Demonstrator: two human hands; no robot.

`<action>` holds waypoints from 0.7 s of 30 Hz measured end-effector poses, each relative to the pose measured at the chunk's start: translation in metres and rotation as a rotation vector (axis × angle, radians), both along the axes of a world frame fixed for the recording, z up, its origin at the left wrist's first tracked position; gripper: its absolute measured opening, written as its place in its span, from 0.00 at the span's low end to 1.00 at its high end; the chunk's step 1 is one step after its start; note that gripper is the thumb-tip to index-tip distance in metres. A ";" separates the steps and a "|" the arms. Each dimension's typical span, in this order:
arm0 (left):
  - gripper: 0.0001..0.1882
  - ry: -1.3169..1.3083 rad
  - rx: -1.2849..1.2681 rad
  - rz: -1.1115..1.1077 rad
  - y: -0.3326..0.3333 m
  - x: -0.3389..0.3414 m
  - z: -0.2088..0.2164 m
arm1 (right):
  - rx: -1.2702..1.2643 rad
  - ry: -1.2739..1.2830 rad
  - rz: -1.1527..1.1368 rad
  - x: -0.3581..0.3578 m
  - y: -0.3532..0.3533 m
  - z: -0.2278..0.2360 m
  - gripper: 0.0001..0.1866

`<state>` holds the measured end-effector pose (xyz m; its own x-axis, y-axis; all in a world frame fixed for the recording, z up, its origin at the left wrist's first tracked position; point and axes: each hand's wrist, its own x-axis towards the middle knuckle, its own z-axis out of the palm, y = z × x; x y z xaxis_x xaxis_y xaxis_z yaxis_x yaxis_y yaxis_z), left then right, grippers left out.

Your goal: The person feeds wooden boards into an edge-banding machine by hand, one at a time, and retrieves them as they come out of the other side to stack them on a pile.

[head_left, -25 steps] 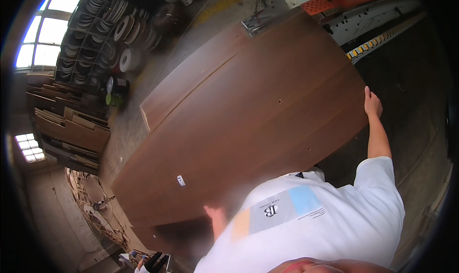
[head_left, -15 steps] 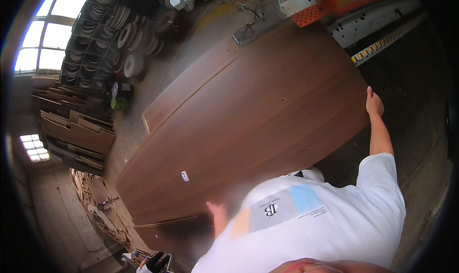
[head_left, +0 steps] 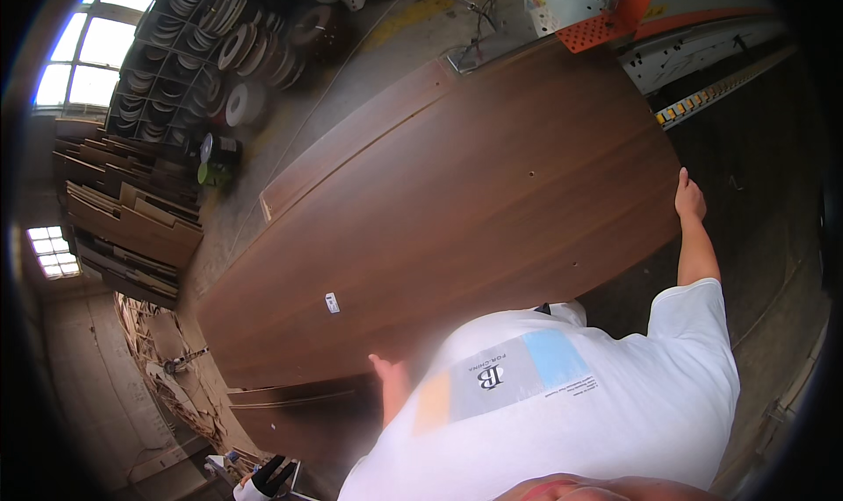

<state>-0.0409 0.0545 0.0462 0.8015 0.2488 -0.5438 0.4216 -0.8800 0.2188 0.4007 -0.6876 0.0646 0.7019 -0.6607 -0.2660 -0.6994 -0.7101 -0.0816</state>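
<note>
A large brown wood-grain panel point(head_left: 457, 202) lies flat in front of me, with a small white label point(head_left: 332, 302) and a few small holes in its face. My right hand point(head_left: 691, 198) grips its right edge, thumb up on the rim and fingers curled round the side. At the near edge, my left hand point(head_left: 386, 371) holds the panel with the thumb showing on top; its other fingers are mostly hidden. A narrower strip of board point(head_left: 351, 141) runs along the far side. Beyond my left hand sits a second dark brown panel point(head_left: 299, 418), lower down.
An orange perforated bracket point(head_left: 606, 28) on a pale machine stands at the panel's far right corner, beside a toothed rail point(head_left: 702, 101). Edge-band rolls point(head_left: 246, 103) fill a rack at far left. Stacked boards point(head_left: 132, 224) lean below it. Another person point(head_left: 263, 482) is at lower left.
My view has turned slightly, so the scene is shifted in the picture. Both hands keep their places on the panel's edges.
</note>
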 end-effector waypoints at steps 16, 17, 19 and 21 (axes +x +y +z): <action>0.19 -0.363 -0.680 1.249 0.017 0.013 -0.037 | 0.004 -0.005 0.036 -0.004 -0.004 -0.004 0.39; 0.20 -0.389 -0.719 1.299 0.014 0.014 -0.036 | 0.003 -0.017 0.032 -0.002 -0.005 -0.004 0.39; 0.21 -0.422 -0.779 1.367 0.007 0.016 -0.033 | -0.001 -0.039 0.025 0.001 -0.010 -0.005 0.39; 0.22 -0.447 -0.826 1.414 0.001 0.019 -0.033 | 0.011 -0.005 0.027 0.005 -0.020 -0.002 0.39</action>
<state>-0.0214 0.0550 0.0135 0.3336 0.6376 -0.6944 0.5023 0.5031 0.7033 0.4062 -0.7077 0.0627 0.7208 -0.6385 -0.2698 -0.6795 -0.7278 -0.0930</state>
